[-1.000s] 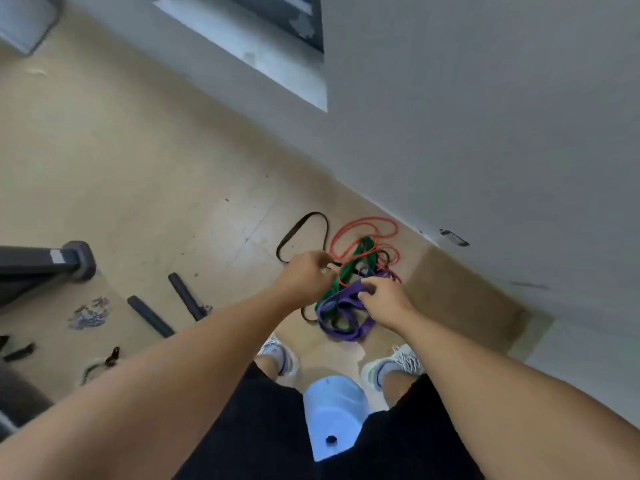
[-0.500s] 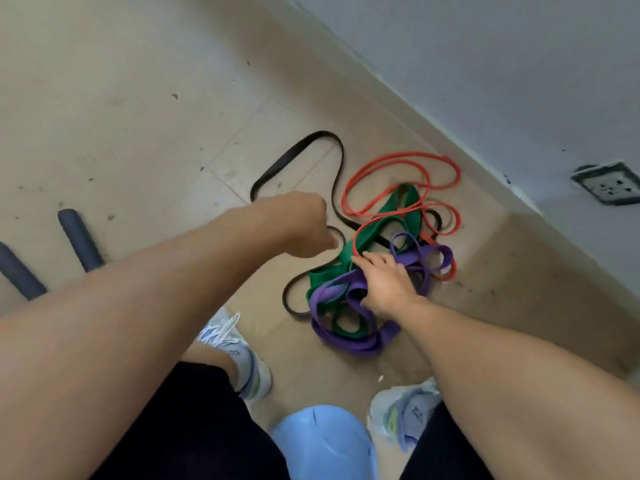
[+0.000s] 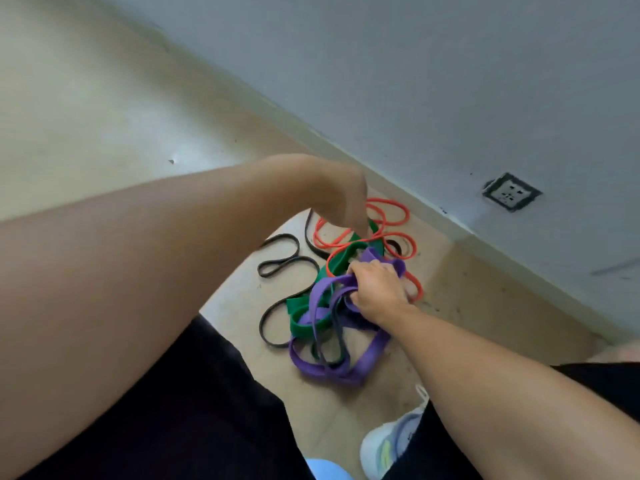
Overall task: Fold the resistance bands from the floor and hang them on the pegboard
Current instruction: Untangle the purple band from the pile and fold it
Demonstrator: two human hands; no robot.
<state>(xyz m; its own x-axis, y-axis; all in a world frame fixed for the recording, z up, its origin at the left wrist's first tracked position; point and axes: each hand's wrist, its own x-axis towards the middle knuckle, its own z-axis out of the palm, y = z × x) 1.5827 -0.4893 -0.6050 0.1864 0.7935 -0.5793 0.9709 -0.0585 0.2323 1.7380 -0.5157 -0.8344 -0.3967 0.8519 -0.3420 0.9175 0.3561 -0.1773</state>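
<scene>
Gripping a bunch of the purple band (image 3: pixel 343 372) in the right hand (image 3: pixel 379 292), fingers curled round several wide loops at the top of the heap. Reaching down with the left hand (image 3: pixel 332 192) just beyond and to the left of the right one, fingertips dipping toward the green band (image 3: pixel 304 308) where the red band (image 3: pixel 388 216) crosses it; cannot tell whether the left fingers are pinching anything, since the back of the wrist is hiding them.

Lying tangled on the floor (image 3: pixel 104 98), all four bands: purple hanging mostly on the near side of the right hand, trailing toward the shoe (image 3: pixel 391 441); green running under and left of that hand; red looping on the far side of both hands, toward the wall (image 3: pixel 450 81); the thin black band (image 3: pixel 280 265) snaking off to the left, below the left forearm. Pegboard not showing anywhere.

Judging the step in hand as separating one band from the knot. Turning, probably, on this: purple sitting already in the right hand, with its length stretching back toward the body, while green threads through its loops. Pulling purple up and toward the body would likely drag green along, so pinning or lifting green away with the left hand, the nearer one to it, seems called for first. Folding and hanging not yet begun.
</scene>
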